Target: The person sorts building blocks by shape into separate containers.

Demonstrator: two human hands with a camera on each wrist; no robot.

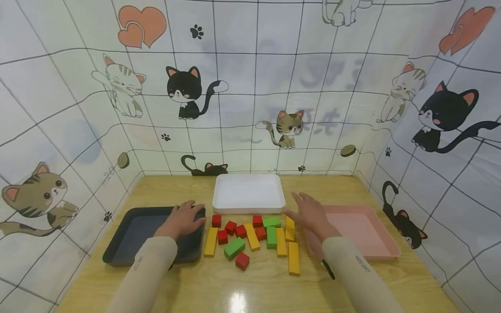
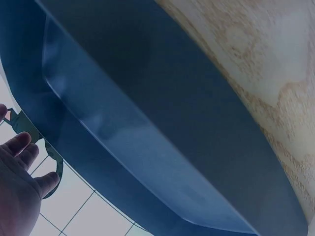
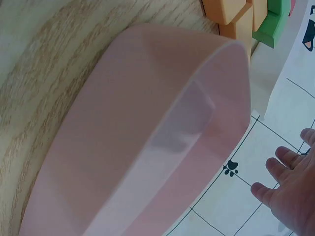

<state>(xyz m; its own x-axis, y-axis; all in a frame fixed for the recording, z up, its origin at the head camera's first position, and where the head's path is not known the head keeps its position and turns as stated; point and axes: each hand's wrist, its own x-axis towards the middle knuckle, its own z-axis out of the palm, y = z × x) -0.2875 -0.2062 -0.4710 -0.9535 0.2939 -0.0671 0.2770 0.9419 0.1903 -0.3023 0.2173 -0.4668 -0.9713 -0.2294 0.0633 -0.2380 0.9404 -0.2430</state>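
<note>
My left hand (image 1: 182,221) hovers over the right part of a dark blue tray (image 1: 129,234), its fingers spread and nothing in them. Over the left edge of a pink tray (image 1: 360,230) is my right hand (image 1: 309,214), also with loose, extended fingers and holding nothing. Between the trays lie several blocks: red cubes such as this red cube (image 1: 242,261), green blocks like this green block (image 1: 235,248), and long yellow blocks like this yellow block (image 1: 294,259). In the wrist views both hands (image 2: 19,182) (image 3: 293,187) appear apart from the trays.
A white tray (image 1: 248,193) stands behind the blocks at the middle back. All sits on a wooden table (image 1: 235,291). A cloth printed with cats and grid lines (image 1: 242,87) encloses the back and sides.
</note>
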